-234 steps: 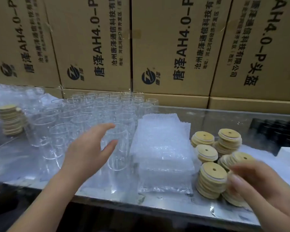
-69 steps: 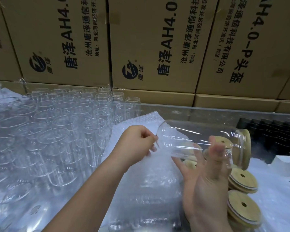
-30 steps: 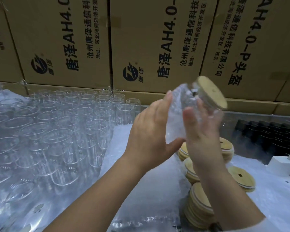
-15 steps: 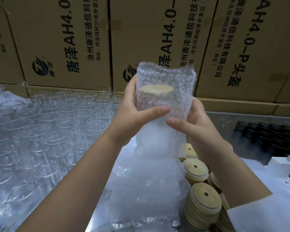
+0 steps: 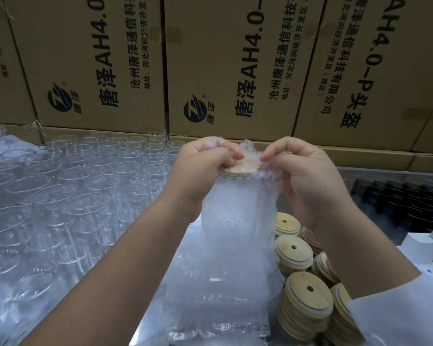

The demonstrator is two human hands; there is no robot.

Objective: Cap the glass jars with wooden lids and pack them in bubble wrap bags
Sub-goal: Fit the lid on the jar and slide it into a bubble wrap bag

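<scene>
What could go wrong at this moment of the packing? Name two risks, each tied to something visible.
1. The left hand and right hand pinch only the top of the bubble bag, over the lid. The weight inside seems to hang from thin wrap, which might slip or tear.
2. The left forearm lies close beside the crowded empty jars, so a sideways move could knock them together.

A loose white sleeve [image 5: 398,313] covers the right arm [image 5: 355,253], ending well back from the right hand [image 5: 308,178]. The left hand [image 5: 200,171] and forearm [image 5: 125,270] are bare.
</scene>
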